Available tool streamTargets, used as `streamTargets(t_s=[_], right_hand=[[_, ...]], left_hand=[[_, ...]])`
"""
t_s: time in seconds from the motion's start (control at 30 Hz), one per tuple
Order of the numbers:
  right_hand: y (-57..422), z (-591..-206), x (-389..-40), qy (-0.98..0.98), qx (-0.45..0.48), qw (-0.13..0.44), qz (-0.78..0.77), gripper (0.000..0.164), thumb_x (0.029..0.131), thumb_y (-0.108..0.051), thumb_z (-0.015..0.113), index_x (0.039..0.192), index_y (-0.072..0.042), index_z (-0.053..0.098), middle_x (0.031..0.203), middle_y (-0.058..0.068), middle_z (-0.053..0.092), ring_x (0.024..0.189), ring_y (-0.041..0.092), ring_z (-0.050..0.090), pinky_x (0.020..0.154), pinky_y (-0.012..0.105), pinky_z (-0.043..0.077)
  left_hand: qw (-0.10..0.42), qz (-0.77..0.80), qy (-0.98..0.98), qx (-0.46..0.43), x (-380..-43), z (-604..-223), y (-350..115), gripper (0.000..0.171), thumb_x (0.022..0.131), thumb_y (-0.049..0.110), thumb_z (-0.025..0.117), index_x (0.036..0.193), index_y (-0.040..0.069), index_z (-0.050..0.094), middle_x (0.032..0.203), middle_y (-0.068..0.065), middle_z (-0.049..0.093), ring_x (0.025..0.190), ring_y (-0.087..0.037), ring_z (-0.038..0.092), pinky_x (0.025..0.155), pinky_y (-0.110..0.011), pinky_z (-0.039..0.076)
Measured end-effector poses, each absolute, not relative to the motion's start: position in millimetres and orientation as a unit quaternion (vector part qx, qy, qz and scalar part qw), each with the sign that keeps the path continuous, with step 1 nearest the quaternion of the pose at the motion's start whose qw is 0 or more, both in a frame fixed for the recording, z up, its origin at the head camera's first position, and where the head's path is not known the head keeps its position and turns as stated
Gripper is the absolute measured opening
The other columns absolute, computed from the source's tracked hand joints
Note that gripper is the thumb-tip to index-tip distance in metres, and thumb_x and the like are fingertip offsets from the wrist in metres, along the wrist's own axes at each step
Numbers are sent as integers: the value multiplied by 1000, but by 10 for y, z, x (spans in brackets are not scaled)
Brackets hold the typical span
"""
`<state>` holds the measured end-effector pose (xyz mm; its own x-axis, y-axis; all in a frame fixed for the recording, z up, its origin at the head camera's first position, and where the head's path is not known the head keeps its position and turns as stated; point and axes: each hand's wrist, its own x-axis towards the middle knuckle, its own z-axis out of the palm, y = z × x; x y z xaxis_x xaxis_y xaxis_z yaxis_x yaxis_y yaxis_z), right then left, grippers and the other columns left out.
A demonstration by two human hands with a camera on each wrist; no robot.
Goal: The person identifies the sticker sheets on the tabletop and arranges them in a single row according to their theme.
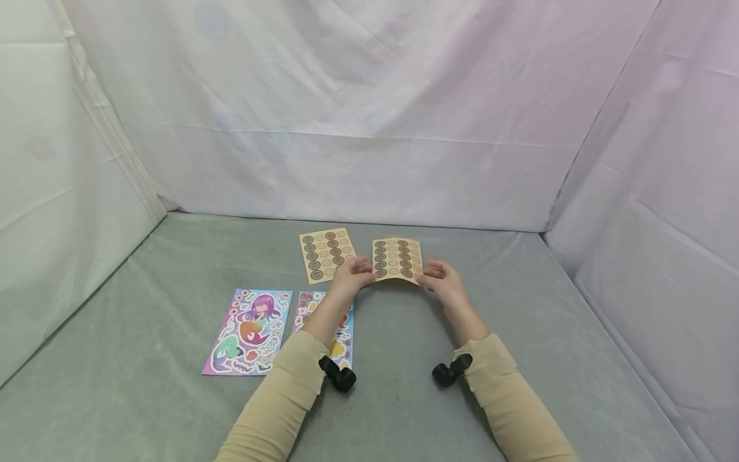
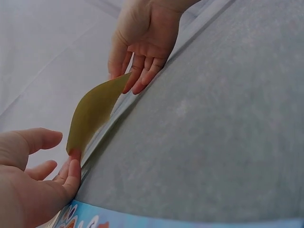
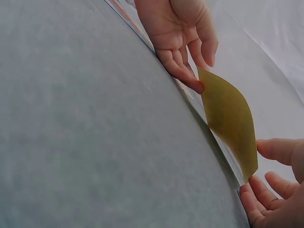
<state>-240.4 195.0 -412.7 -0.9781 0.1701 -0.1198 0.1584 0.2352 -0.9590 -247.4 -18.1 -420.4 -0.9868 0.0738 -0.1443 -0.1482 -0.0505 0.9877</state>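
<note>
Between my two hands, a tan sheet of round stickers (image 1: 397, 260) is bowed, its near edge arched up. My left hand (image 1: 348, 280) holds it by the near left corner, and my right hand (image 1: 447, 287) grips the near right corner. Both wrist views show the sheet's plain yellowish underside (image 2: 92, 114) curving from hand to hand. A second tan sheet of round stickers (image 1: 314, 256) lies flat just left of it, partly covered by my left fingers.
Nearer on the grey table (image 1: 398, 398) lie a mermaid sticker sheet (image 1: 254, 330) and another colourful sticker sheet (image 1: 343, 343), which my left forearm partly hides. White cloth walls (image 1: 346, 173) enclose the back and sides.
</note>
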Motion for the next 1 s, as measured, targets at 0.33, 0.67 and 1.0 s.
streamTargets(t_s=[0.33, 0.67, 1.0], right_hand=[[1937, -4139, -2413, -789, -134, 12, 599, 56, 83, -1, 71, 134, -3, 49, 112, 14, 56, 91, 22, 57, 72, 26, 47], [1961, -4121, -2424, -781, -133, 14, 609, 62, 80, 2, 72, 136, -5, 48, 109, 13, 56, 83, 15, 55, 63, 20, 46], [2033, -4084, -2435, -769, -108, -12, 630, 75, 78, 8, 72, 144, -7, 40, 102, 11, 55, 74, 12, 56, 60, 21, 50]], left_hand=[[68, 710, 699, -38, -2486, -4232, -182, 63, 77, -4, 72, 135, 7, 52, 116, -8, 61, 108, -23, 57, 94, -33, 46], [65, 728, 681, -41, -2495, -4215, -194, 67, 75, -9, 71, 137, 7, 51, 118, -11, 60, 103, -24, 60, 91, -33, 48], [77, 736, 672, -31, -2494, -4183, -213, 71, 79, -6, 69, 143, 7, 42, 118, -11, 62, 96, -20, 63, 85, -29, 51]])
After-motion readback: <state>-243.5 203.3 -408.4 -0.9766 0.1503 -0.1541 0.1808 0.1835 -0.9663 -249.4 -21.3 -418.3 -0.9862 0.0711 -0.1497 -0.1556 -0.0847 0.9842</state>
